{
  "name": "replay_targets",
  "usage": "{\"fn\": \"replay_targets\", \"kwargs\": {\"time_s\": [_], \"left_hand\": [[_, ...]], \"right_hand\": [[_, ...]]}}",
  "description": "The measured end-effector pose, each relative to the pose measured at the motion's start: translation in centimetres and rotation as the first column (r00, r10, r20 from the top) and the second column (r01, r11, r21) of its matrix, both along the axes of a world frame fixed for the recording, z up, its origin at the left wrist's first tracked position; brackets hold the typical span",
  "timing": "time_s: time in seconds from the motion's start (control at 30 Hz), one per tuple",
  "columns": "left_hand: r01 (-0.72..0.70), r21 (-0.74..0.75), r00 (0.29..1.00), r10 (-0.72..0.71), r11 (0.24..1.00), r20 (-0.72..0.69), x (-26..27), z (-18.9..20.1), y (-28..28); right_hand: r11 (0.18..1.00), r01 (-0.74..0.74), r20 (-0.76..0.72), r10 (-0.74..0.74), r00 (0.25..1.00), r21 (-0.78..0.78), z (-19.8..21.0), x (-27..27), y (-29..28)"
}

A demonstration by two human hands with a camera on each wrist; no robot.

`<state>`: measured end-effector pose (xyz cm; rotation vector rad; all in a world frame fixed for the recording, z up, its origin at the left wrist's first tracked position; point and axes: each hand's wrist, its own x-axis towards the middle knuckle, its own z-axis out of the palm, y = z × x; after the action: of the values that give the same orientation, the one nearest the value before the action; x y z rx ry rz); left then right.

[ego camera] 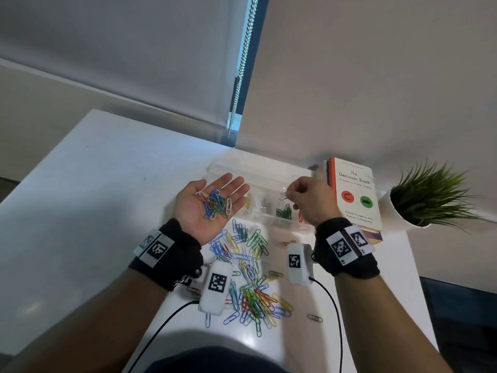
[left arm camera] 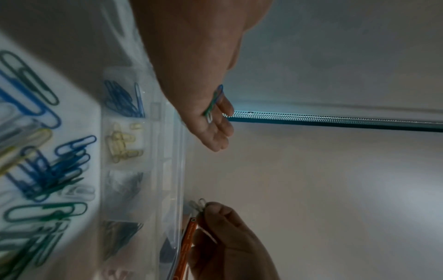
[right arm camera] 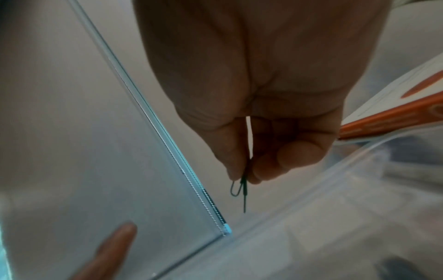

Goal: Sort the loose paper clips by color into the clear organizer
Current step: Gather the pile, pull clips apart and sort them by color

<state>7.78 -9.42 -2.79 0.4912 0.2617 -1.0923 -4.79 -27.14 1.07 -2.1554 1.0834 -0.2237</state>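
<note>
My left hand (ego camera: 215, 184) lies palm up and flat, carrying a small heap of mixed clips (ego camera: 215, 204), mostly blue and green with a white one. My right hand (ego camera: 290, 194) pinches paper clips (ego camera: 283, 195) between thumb and fingertips above the clear organizer (ego camera: 271, 181). In the right wrist view the pinched clips (right arm camera: 242, 189) look like one pale and one dark green. The organizer's compartments hold blue clips (left arm camera: 124, 100), yellow clips (left arm camera: 122, 144) and green clips (ego camera: 283, 212). A loose pile of coloured clips (ego camera: 252, 278) lies on the white table (ego camera: 107, 184) in front of the organizer.
A stack of books (ego camera: 355, 195) stands right of the organizer, close to my right hand. A potted plant (ego camera: 430, 195) sits at the far right. A blind's bead chain (ego camera: 242, 63) hangs at the wall behind. The table's right edge runs near my right forearm.
</note>
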Motion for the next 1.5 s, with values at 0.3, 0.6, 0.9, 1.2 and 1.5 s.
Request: {"fn": "replay_targets", "kwargs": {"time_s": [0.3,0.6,0.9,1.2,1.5], "left_hand": [[0.049,0.013,0.999,-0.049,0.999,-0.001,-0.9,0.4,-0.9],[0.063,0.013,0.998,-0.063,0.998,-0.003,-1.6,1.3,-1.3],[0.061,0.108,0.998,-0.063,0.992,0.017,-2.1,0.3,-0.7],[0.084,0.108,0.996,-0.085,0.991,0.005,-1.9,-0.4,-1.0],[0.031,0.079,0.998,-0.027,0.996,-0.059,-1.6,-0.5,-0.9]], "right_hand": [[0.996,0.013,-0.198,-0.03,0.98,-0.087,-1.7,-0.4,0.2],[0.961,-0.271,0.009,0.272,0.962,-0.054,2.4,0.6,5.7],[0.944,-0.311,-0.119,0.298,0.947,-0.109,0.2,1.8,8.7],[0.94,-0.311,-0.165,0.288,0.943,-0.138,0.5,2.2,9.4],[0.978,-0.208,-0.044,0.206,0.978,-0.035,0.0,2.0,7.5]]}}
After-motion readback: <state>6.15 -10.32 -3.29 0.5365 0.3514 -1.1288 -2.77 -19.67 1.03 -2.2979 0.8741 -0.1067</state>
